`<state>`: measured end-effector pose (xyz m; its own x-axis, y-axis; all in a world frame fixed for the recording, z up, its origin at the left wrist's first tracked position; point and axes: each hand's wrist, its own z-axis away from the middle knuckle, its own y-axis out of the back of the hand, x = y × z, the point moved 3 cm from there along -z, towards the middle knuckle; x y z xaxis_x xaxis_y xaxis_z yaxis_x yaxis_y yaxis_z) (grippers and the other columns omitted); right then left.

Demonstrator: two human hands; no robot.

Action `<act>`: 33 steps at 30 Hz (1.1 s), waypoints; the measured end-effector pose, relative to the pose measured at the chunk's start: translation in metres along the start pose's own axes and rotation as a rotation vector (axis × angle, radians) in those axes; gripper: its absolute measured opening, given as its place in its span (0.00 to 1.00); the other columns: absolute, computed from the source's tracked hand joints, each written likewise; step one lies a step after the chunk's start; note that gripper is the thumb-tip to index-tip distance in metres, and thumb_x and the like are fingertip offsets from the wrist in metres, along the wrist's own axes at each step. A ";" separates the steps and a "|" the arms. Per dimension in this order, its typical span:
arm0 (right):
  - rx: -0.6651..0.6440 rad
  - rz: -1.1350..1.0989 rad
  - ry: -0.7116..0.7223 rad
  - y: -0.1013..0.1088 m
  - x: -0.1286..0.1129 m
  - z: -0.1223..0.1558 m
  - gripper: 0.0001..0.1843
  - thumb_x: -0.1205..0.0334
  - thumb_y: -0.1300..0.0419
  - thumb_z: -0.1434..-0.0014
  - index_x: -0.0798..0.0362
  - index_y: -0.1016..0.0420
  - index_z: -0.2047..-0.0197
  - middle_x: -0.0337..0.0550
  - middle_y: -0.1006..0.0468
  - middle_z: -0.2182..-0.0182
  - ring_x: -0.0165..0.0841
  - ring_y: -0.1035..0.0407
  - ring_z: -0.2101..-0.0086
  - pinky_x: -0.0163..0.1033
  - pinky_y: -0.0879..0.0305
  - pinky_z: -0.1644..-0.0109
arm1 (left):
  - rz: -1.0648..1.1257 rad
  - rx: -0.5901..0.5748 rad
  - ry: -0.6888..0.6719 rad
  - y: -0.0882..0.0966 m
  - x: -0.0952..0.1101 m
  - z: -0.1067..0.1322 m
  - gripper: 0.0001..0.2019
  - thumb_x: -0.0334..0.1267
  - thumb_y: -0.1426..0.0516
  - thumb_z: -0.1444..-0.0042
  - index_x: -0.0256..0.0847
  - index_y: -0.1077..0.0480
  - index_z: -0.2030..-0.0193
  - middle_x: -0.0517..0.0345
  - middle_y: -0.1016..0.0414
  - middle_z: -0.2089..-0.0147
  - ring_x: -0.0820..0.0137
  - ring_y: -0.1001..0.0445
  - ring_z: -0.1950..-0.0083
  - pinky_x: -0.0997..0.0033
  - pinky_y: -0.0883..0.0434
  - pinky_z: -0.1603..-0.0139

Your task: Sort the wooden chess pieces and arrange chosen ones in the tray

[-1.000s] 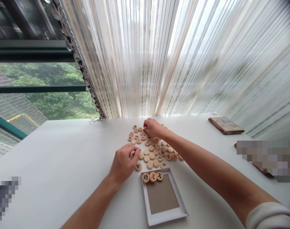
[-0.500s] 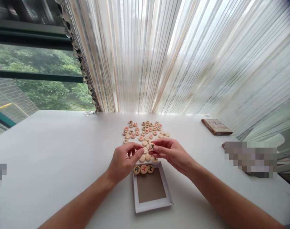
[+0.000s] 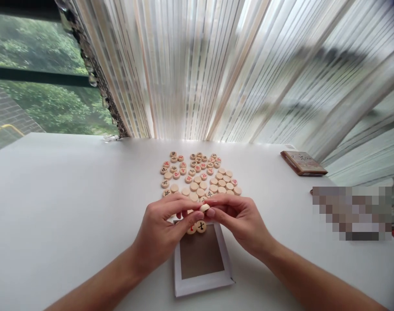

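Between the fingertips of both hands is a round wooden Chinese chess piece (image 3: 204,208), tilted so that its pale rim shows. My left hand (image 3: 167,220) pinches it from the left, and my right hand (image 3: 237,214) pinches it from the right. Just below them lies a shallow white box tray (image 3: 203,283) with a brown bottom. A piece with a black character (image 3: 201,226) rests at the tray's far end, beside a red-marked piece (image 3: 191,229) partly covered by my left thumb. Any piece further left there is hidden by my left hand.
Many more chess pieces (image 3: 222,183) lie beyond my hands, some face up with red or black characters, others blank side up. A flat brown box (image 3: 303,163) sits at the right, with a blurred-out item nearer. A string curtain (image 3: 184,77) hangs behind the white table (image 3: 86,194).
My right hand has brought the piece left and slightly down, turning it. My left hand has closed onto it too. The view has shifted a little.
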<state>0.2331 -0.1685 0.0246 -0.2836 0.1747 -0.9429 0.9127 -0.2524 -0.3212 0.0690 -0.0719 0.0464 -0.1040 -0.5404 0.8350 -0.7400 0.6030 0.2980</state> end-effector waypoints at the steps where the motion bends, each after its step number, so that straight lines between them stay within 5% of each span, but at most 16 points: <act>1: -0.003 0.015 0.027 0.000 -0.001 0.000 0.08 0.65 0.24 0.43 0.48 0.10 0.58 0.42 0.13 0.65 0.30 0.17 0.66 0.32 0.18 0.59 | 0.001 0.004 -0.025 0.000 0.000 0.000 0.05 0.33 0.34 0.37 0.42 0.15 0.56 0.56 0.17 0.61 0.71 0.21 0.62 0.75 0.25 0.60; 7: 0.008 0.151 0.131 0.001 -0.007 0.000 0.07 0.65 0.24 0.43 0.48 0.10 0.59 0.44 0.15 0.64 0.31 0.20 0.63 0.32 0.20 0.61 | -0.039 0.021 -0.116 -0.001 0.002 0.000 0.09 0.28 0.34 0.37 0.42 0.15 0.54 0.56 0.16 0.60 0.72 0.19 0.61 0.77 0.23 0.58; 15: 0.004 0.137 0.141 -0.001 -0.008 0.002 0.09 0.68 0.24 0.44 0.48 0.10 0.59 0.43 0.15 0.63 0.29 0.20 0.63 0.29 0.21 0.59 | -0.043 0.004 -0.065 -0.002 0.002 -0.001 0.09 0.28 0.34 0.37 0.44 0.15 0.54 0.56 0.17 0.61 0.71 0.20 0.62 0.75 0.23 0.59; 33: 0.060 0.049 -0.021 -0.003 -0.007 0.001 0.09 0.62 0.20 0.50 0.50 0.13 0.66 0.42 0.14 0.68 0.31 0.21 0.66 0.33 0.21 0.63 | -0.002 -0.011 0.091 -0.007 0.004 -0.001 0.07 0.33 0.34 0.37 0.44 0.14 0.56 0.55 0.16 0.61 0.69 0.19 0.62 0.73 0.22 0.60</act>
<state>0.2317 -0.1703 0.0320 -0.2457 0.1405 -0.9591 0.9067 -0.3166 -0.2787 0.0744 -0.0780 0.0484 -0.0412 -0.4865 0.8727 -0.7325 0.6088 0.3048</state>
